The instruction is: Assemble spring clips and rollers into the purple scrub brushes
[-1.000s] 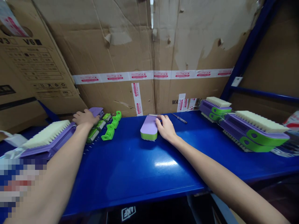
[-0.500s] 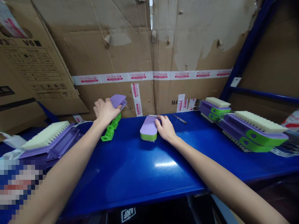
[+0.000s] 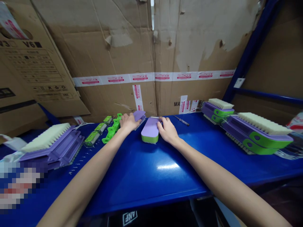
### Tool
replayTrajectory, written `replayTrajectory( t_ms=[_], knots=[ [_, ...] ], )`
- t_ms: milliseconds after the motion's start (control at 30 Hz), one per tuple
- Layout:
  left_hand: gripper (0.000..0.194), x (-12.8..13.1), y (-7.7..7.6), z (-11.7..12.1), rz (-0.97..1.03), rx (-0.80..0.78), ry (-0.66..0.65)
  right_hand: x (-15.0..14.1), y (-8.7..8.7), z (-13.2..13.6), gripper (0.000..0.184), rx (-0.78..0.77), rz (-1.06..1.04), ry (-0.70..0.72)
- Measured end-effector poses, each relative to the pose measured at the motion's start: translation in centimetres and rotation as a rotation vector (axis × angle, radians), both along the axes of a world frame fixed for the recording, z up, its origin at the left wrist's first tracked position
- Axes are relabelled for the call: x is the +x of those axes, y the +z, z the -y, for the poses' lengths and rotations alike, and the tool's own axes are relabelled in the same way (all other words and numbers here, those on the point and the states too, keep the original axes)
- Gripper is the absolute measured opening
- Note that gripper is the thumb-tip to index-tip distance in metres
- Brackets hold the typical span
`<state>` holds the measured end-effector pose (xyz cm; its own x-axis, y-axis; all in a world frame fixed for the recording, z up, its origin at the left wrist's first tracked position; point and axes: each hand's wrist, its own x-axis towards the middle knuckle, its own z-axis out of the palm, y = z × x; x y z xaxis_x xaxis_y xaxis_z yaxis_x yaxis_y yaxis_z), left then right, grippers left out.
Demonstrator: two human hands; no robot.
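My left hand (image 3: 128,122) is closed on a flat purple brush part (image 3: 139,116) near the back of the table; its lower side is partly hidden. Just to the right, a purple-and-green brush (image 3: 150,128) lies with its smooth purple face up and a toothed edge at the bottom. My right hand (image 3: 167,130) grips this brush at its right edge, with the fingers curled near the far end. Left of my left hand stand bright green plastic holders (image 3: 111,130) in a row. Beside them lie several green-and-clear pieces (image 3: 96,134).
Purple housings with a cream pad (image 3: 50,135) are stacked at the left, with small screws (image 3: 79,161) nearby. Stacked purple-and-green brushes (image 3: 258,135) stand at the right. A screwdriver (image 3: 181,120) lies at the back. Cardboard (image 3: 156,56) walls off the blue table (image 3: 146,176).
My left hand has moved right and down with the purple brush part, bringing it beside the other brush. The green-and-clear pieces and screws have come into view. My right hand has stayed put.
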<state>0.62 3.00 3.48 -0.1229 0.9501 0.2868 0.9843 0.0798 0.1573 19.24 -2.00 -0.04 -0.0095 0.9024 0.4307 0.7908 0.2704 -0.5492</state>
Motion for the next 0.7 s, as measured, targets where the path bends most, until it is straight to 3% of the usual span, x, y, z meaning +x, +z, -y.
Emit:
replayTrajectory(
  t_ms=[133, 233, 400, 533, 700],
  knots=[
    [0.069, 0.9, 1.1, 0.9, -0.056, 0.094, -0.013, 0.0, 0.1, 0.0, 0.040, -0.002, 0.014, -0.017],
    [0.069, 2.6, 2.3, 2.6, -0.086, 0.169, -0.098, 0.4, 0.1, -0.2, 0.042, -0.013, 0.012, -0.050],
    [0.081, 6.0, 3.0, 5.0, -0.022, -0.083, -0.292, 1.5, -0.1, -0.8, 0.047, -0.100, 0.058, -0.114],
    [0.087, 7.3, 3.0, 5.1, -0.064, -0.201, -0.281, 1.9, -0.2, -1.1, 0.049, -0.133, 0.169, -0.121],
    [0.073, 6.4, 3.9, 3.7, -0.083, -0.209, -0.283, 1.9, -0.4, -1.4, 0.045, -0.104, 0.184, -0.124]
  ],
)
